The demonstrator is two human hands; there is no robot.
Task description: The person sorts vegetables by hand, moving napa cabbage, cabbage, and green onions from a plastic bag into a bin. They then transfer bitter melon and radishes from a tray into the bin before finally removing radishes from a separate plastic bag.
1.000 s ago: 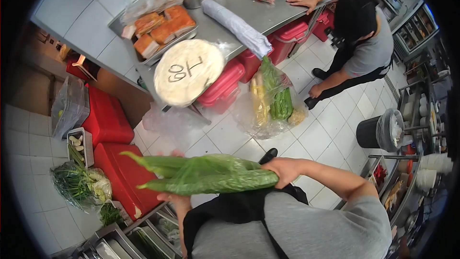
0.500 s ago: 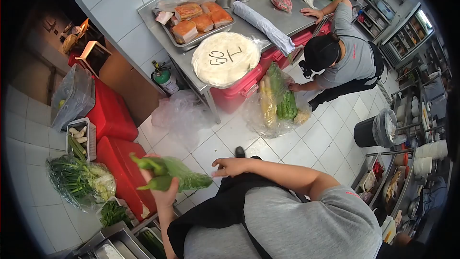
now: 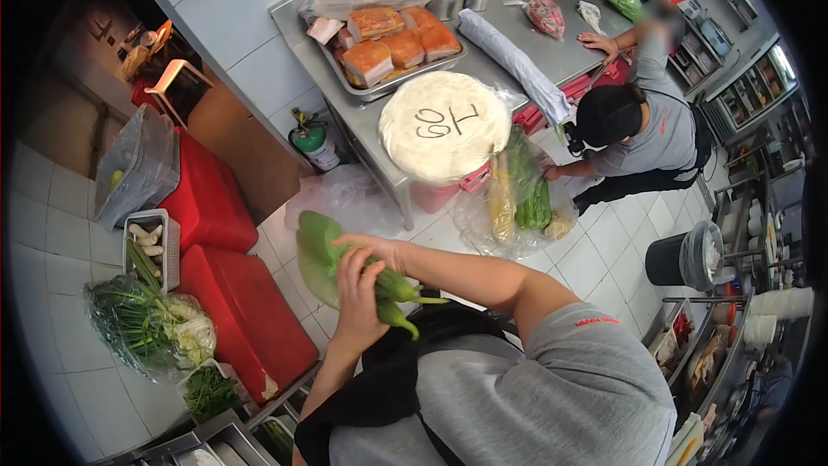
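Long green peppers (image 3: 398, 295) stick out of a clear plastic bag (image 3: 317, 261), their stems pointing right. My left hand (image 3: 355, 300) is closed around the bagged peppers from below, its fingers curled over them. Across the upper side of the bag, my right hand (image 3: 379, 250) grips it next to my left fingers; its fingertips are partly hidden. Both hands are in front of my chest, above the tiled floor.
Red containers (image 3: 246, 319) stand at left beside bagged greens (image 3: 138, 328) and a white basket (image 3: 168, 246). A steel table (image 3: 345, 121) holds a tray of meat (image 3: 397, 43) and a round wrapped dough-like slab (image 3: 444, 125). A co-worker (image 3: 642, 121) crouches by bagged vegetables (image 3: 526, 198).
My right hand has come over to the bag and taken hold of it. The peppers have moved right and turned, so their stems now point right instead of left.
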